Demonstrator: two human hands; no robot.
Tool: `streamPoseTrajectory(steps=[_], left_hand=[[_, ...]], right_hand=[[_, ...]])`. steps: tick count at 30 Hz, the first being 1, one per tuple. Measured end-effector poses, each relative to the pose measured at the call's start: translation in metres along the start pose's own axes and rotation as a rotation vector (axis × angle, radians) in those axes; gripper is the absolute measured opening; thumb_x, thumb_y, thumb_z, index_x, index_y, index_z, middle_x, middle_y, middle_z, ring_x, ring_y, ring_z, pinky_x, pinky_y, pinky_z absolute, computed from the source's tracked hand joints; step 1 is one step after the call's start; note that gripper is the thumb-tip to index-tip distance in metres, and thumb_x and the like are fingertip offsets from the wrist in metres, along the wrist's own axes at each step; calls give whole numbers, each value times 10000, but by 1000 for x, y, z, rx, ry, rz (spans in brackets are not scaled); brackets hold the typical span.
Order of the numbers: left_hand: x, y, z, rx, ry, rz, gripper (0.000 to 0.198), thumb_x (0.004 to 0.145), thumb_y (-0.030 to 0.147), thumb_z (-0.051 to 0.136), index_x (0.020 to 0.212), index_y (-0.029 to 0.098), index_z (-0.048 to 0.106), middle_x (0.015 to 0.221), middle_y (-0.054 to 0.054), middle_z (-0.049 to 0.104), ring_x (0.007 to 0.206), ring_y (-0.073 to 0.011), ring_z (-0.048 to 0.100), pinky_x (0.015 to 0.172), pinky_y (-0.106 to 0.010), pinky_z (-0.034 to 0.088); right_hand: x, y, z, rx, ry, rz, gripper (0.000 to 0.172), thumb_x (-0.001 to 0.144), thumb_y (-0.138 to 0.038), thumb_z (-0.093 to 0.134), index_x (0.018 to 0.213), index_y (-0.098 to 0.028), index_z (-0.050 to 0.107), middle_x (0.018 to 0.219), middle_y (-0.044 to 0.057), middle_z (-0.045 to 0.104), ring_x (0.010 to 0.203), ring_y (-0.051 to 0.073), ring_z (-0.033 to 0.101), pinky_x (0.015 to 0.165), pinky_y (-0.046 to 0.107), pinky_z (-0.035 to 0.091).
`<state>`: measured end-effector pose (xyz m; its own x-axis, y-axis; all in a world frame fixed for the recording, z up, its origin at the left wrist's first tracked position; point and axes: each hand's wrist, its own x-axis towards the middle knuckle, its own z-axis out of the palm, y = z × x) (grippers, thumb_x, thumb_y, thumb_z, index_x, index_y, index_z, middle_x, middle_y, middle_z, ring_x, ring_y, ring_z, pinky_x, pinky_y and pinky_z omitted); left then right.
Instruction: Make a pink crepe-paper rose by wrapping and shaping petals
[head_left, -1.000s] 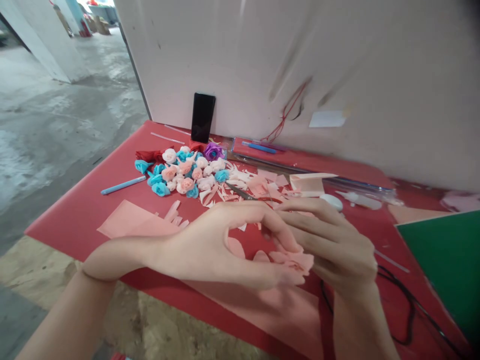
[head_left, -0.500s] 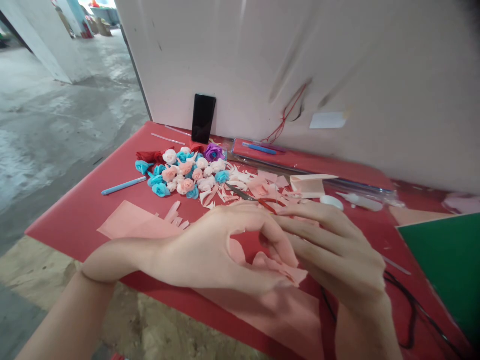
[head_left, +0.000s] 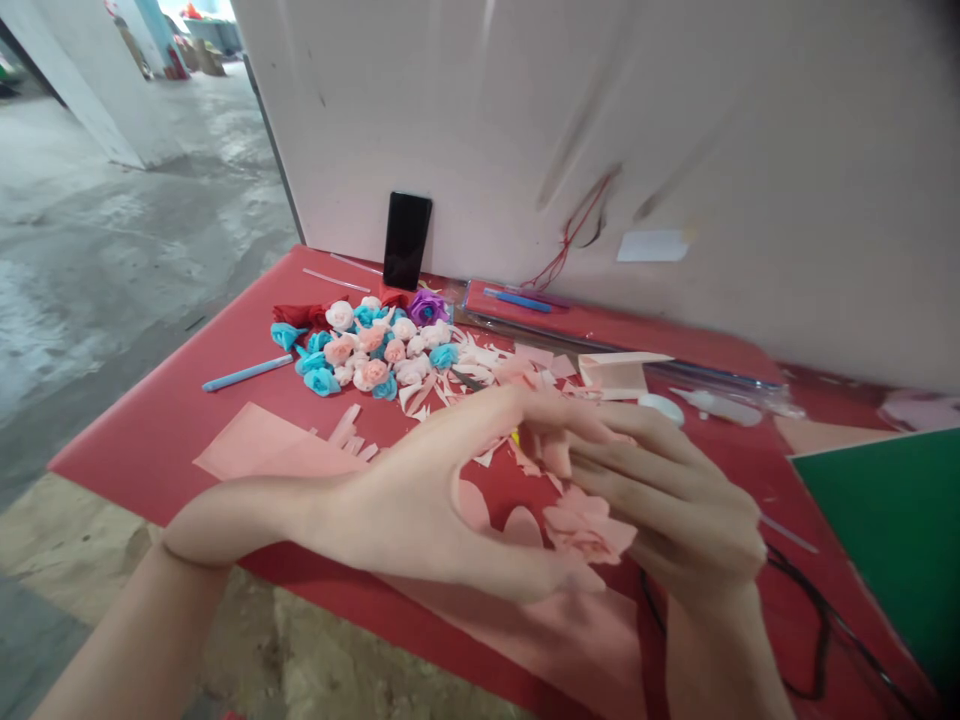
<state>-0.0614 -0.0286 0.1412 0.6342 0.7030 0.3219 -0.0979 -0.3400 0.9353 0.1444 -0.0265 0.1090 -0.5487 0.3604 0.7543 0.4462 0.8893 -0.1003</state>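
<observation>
A pink paper flower [head_left: 589, 525] with layered petals is between my hands, above the red tabletop [head_left: 127, 430]. My right hand [head_left: 667, 490] is closed on it from the right; its thumb and the flower's base are hidden. My left hand [head_left: 442, 500] curves around the flower's left side, thumb below and fingers above, with a wide gap between them. Its fingertips meet the right hand's fingers. Beneath the hands lie rounded pink paper petals [head_left: 523, 526] and a pink paper sheet [head_left: 517, 630].
Blue, white, pink and purple paper flowers [head_left: 371, 345] are heaped at the back left, beside paper scraps [head_left: 480, 355] and partly hidden scissors [head_left: 469, 380]. A phone [head_left: 407, 240] leans on the wall. A blue pen [head_left: 247, 373], glue bottle [head_left: 720, 407], green board [head_left: 892, 540] and black cord [head_left: 829, 630] lie around.
My left thumb and fingers have spread apart and come off the flower. The flower has turned so its layered petals face me, and it stays with my right hand.
</observation>
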Motion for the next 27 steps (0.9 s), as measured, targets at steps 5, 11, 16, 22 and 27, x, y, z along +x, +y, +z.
streamPoseTrajectory(steps=[5, 11, 16, 22, 27], left_hand=[[2, -3, -3, 49, 11, 102, 156, 831, 179, 592, 965, 145, 518, 963, -61, 593, 914, -141, 545, 851, -261, 473], [7, -7, -1, 73, 33, 116, 88, 832, 180, 585, 876, 151, 514, 892, -52, 598, 849, -125, 552, 809, -242, 464], [8, -7, -1, 103, 50, 119, 142, 778, 165, 639, 851, 161, 518, 838, -21, 584, 801, -120, 543, 759, -236, 460], [7, -5, -1, 142, 45, 113, 93, 813, 158, 604, 839, 146, 515, 808, -27, 602, 785, -123, 550, 738, -240, 456], [5, -5, -2, 212, 45, 142, 85, 861, 212, 577, 850, 145, 525, 826, -42, 632, 783, -133, 558, 732, -263, 457]], right_hand=[[-7, 3, 4, 162, 55, 70, 344, 861, -89, 518, 1153, -233, 628, 957, 53, 728, 949, 237, 647, 747, 391, 533], [-4, 5, 11, 213, 58, 76, 191, 835, -62, 517, 892, -207, 628, 835, 38, 695, 889, 203, 642, 725, 359, 546], [0, 2, 10, 174, 13, 96, 206, 825, -35, 486, 771, -219, 560, 673, 18, 627, 864, 200, 643, 692, 337, 546], [1, 1, 10, 155, 15, 73, 227, 779, -6, 499, 777, -228, 549, 742, 28, 684, 812, 204, 662, 655, 327, 544], [6, -5, 14, 233, 38, 131, 232, 806, -5, 486, 801, -222, 566, 703, 15, 677, 770, 184, 675, 638, 293, 541]])
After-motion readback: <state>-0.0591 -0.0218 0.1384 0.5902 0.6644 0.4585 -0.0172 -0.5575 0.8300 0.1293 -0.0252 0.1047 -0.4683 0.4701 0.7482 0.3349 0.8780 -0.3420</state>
